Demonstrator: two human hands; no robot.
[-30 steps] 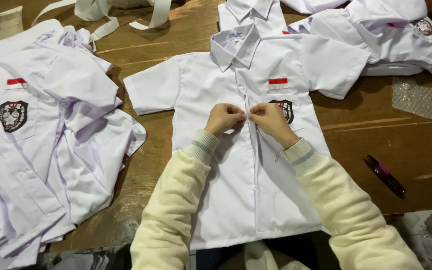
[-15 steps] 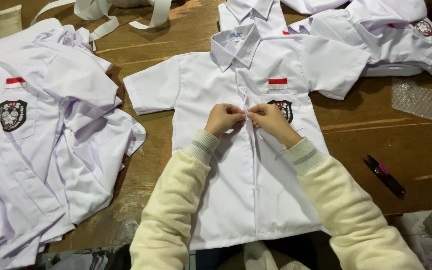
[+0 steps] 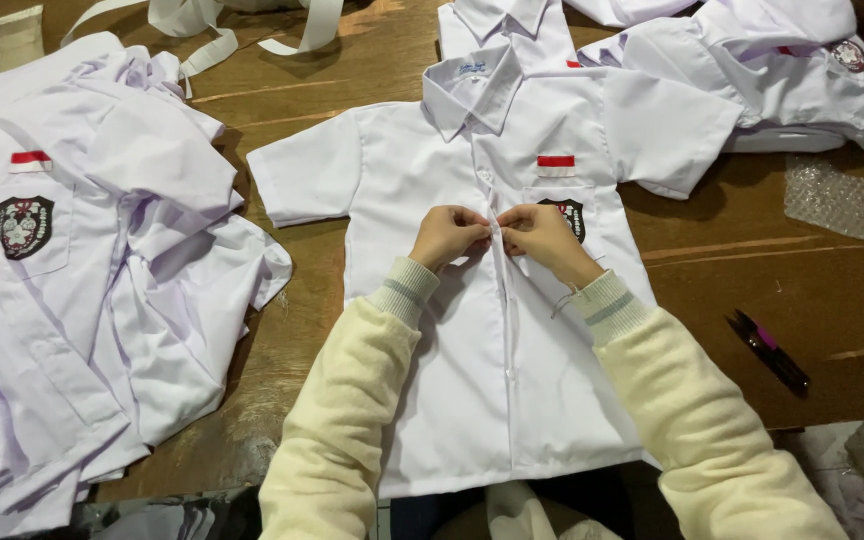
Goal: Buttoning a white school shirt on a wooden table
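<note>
A white short-sleeved shirt [image 3: 422, 160] lies flat, front up, on a wooden table [image 3: 742, 270], collar toward the far side. It has a red-and-white patch and a dark badge on its chest pocket. My left hand [image 3: 445, 236] and my right hand [image 3: 542, 238] meet at the shirt's front placket at chest height, each pinching the fabric edge there. Both arms wear cream knitted sleeves. The fingertips hide the spot where the two edges meet.
A heap of similar white shirts [image 3: 62, 290] covers the left side, and more shirts [image 3: 752, 70] lie at the far right. A dark pen-like tool with a pink band [image 3: 769, 350] lies right of my arm. Bubble wrap [image 3: 847, 200] and white strips [image 3: 202, 30] are also there.
Both hands have stayed at the placket, with only small finger movement; the shirt has not shifted.
</note>
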